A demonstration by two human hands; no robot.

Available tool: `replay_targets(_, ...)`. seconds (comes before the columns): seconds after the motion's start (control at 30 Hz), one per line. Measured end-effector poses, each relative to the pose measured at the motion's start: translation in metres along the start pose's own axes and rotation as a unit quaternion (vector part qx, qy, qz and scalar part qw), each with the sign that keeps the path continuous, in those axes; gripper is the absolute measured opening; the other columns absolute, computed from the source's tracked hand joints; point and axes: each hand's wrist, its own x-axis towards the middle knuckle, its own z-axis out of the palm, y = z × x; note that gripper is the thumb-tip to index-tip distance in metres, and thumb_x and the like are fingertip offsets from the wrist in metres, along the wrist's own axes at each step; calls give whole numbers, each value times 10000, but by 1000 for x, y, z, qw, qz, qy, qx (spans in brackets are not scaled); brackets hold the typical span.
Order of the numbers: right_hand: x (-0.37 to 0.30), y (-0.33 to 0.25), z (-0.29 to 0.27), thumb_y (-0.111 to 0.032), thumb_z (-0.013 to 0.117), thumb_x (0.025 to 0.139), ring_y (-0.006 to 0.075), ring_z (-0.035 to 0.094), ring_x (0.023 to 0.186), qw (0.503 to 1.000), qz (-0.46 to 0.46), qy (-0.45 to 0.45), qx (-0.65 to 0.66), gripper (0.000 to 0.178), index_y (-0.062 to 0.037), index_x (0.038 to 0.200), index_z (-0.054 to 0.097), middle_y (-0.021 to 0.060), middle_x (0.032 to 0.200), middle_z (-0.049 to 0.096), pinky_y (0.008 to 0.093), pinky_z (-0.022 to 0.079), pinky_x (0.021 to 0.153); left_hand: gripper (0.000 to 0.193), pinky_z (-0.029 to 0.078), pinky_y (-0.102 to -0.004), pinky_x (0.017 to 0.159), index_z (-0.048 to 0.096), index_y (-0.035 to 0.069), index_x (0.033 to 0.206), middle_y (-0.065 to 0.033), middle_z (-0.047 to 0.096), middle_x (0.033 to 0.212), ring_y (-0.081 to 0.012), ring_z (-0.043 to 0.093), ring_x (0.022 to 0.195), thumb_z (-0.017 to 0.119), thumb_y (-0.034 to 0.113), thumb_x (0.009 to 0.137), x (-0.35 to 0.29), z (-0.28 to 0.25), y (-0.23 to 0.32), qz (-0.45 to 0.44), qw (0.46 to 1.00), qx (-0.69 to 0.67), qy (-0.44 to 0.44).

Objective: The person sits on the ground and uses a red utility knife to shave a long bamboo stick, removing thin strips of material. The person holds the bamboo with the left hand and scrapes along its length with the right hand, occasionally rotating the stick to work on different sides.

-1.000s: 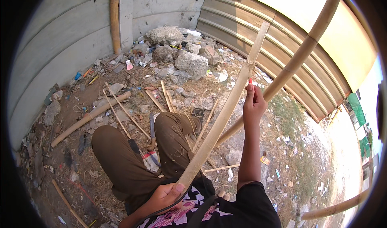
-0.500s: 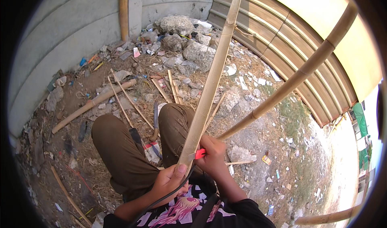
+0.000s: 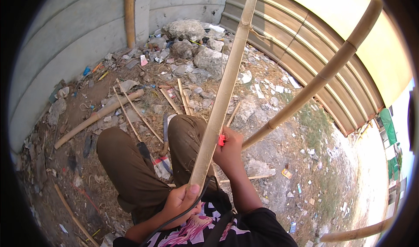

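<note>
A long split bamboo strip (image 3: 218,107) slants up and away from my lap. Its near end is gripped by my left hand (image 3: 182,202), thumb on top. Farther along, at the strip's right edge, my right hand (image 3: 229,149) is closed around a small red-handled knife (image 3: 221,140). The knife's blade is hidden at the bamboo's edge. My bent knees (image 3: 124,159) lie left of the strip, and a dark cord (image 3: 187,210) runs over my left wrist.
A thick bamboo pole (image 3: 305,90) slopes up on the right. Another pole (image 3: 98,118) and thin bamboo sticks (image 3: 139,111) lie on the littered ground, near a dark-handled tool (image 3: 165,131). Rocks (image 3: 211,59) stand before the concrete wall (image 3: 87,24); corrugated sheeting (image 3: 305,42) closes the right.
My right hand has slid away from me along the bamboo with the red-handled knife. The blade visible earlier is now hidden. My left hand keeps its grip, slightly lower.
</note>
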Motion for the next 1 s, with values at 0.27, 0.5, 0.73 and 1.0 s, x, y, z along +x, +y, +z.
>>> replay_targets(0.27, 76, 34, -32, -153, 651, 901, 121, 563, 525, 977, 160, 111, 86, 227, 50, 800, 666, 79, 599, 650, 325, 449, 519, 442, 427, -227, 517, 536, 0, 948, -28, 542, 659, -60, 506, 544, 446, 414, 1070, -4, -2, -16, -67, 996, -24, -46)
replay_targets(0.5, 1, 15, -10, -120, 618, 925, 321, 522, 468, 996, -81, 18, -17, 231, -41, 716, 555, 126, 572, 500, 398, 400, 457, 458, 400, -231, 500, 530, 3, 910, -37, 532, 646, -66, 483, 525, 427, 417, 1074, 5, -3, 4, -26, 999, -41, -12)
replay_targets(0.73, -35, -11, -9, -95, 663, 801, 324, 528, 497, 990, -133, -38, 2, 227, -46, 674, 481, 116, 594, 470, 411, 407, 470, 510, 345, -237, 463, 519, 11, 861, -52, 532, 599, -74, 453, 489, 396, 457, 1074, 11, -3, 23, 30, 999, 11, -13)
replay_targets(1.0, -9, -10, -20, -93, 683, 805, 269, 597, 538, 999, -41, 23, 27, 89, -21, 798, 630, 112, 624, 560, 350, 442, 500, 441, 443, -234, 540, 553, 11, 920, -26, 564, 668, -60, 533, 569, 429, 405, 1076, 5, -5, 13, 7, 997, 17, -71)
